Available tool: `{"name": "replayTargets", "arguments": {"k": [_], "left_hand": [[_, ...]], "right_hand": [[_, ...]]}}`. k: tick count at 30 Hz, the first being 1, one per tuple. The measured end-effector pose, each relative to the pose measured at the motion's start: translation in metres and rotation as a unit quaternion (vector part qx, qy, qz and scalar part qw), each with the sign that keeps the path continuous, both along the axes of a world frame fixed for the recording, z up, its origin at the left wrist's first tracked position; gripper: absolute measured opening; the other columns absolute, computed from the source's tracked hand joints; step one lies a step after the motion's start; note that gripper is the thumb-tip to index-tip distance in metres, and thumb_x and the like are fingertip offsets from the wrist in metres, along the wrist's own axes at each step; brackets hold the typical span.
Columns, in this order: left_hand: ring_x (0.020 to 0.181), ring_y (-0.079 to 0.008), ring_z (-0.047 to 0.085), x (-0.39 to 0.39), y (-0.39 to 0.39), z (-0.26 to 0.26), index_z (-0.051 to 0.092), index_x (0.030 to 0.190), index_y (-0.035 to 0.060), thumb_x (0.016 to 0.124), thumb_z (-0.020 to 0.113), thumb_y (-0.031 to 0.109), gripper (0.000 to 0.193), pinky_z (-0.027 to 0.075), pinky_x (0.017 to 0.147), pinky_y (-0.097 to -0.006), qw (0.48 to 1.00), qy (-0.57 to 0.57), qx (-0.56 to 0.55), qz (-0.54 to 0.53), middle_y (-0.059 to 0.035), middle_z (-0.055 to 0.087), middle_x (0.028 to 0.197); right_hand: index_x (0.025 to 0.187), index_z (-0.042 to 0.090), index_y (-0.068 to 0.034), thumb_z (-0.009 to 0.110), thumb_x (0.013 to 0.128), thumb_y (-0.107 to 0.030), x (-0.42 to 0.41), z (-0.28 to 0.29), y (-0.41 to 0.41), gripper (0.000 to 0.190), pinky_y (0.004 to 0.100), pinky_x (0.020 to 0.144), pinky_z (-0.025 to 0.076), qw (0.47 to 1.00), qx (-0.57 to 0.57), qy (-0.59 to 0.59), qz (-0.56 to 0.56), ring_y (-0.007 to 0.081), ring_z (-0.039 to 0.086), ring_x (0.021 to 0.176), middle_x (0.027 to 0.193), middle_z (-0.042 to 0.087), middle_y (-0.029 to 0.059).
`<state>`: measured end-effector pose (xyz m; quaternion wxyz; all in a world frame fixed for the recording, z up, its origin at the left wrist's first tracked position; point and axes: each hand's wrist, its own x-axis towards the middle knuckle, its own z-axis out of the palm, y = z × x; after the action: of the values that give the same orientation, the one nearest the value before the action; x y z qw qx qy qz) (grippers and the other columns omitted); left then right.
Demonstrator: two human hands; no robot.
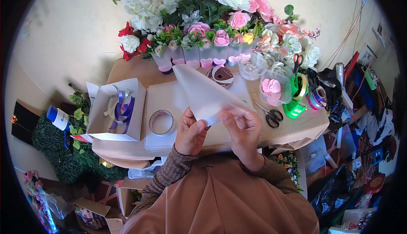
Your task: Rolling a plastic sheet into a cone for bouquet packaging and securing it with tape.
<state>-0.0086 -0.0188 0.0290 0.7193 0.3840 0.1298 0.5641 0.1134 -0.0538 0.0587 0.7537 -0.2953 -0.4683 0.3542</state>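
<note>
My left hand (191, 134) and my right hand (243, 129) pinch the lower edge of a translucent wrapping sheet (206, 94), rolled into a cone shape with its point toward the upper left. Beneath it lies a stack of translucent sheets (162, 100) on the cloth-covered table. A roll of tape (161, 123) rests on the stack, left of my left hand. Behind the cone is a brown and white ribbon spool (220, 76). Black-handled scissors (274, 118) lie to the right of my right hand.
An open white box (116, 110) holds purple ribbon at left. Small wrapped artificial bouquets (206, 56) line the back. A plastic tub of pink heart tags (275, 88), a tub of small white pieces (252, 67) and a green tape dispenser (294, 107) stand at right.
</note>
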Motion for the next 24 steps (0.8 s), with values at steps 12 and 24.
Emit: {"name": "replayTargets", "arguments": {"k": [12, 24], "left_hand": [[0.102, -0.0227, 0.054, 0.005, -0.008, -0.002, 0.042, 0.103, 0.0049, 0.084, 0.056, 0.012, 0.024, 0.043, 0.090, -0.0433, 0.997, -0.003, 0.032, 0.071, -0.0099, 0.054, 0.106], [0.095, -0.0155, 0.054, 0.006, -0.008, 0.008, 0.045, 0.093, 0.0047, 0.076, 0.058, -0.006, 0.024, 0.043, 0.086, -0.0307, 0.994, 0.045, 0.022, 0.101, -0.0090, 0.057, 0.098]], "right_hand": [[0.084, 0.058, 0.004, 0.064, 0.079, 0.000, -0.002, -0.007, 0.006, 0.008, 0.0166, 0.060, 0.042, 0.999, -0.007, 0.003, -0.053, 0.0056, 0.054, 0.071, 0.082, 0.062, 0.0079], [0.083, 0.060, 0.000, 0.067, 0.077, -0.003, -0.005, -0.011, 0.002, 0.010, 0.0160, 0.055, 0.039, 0.975, 0.021, -0.180, -0.126, 0.0043, 0.054, 0.066, 0.079, 0.063, 0.0050]]}}
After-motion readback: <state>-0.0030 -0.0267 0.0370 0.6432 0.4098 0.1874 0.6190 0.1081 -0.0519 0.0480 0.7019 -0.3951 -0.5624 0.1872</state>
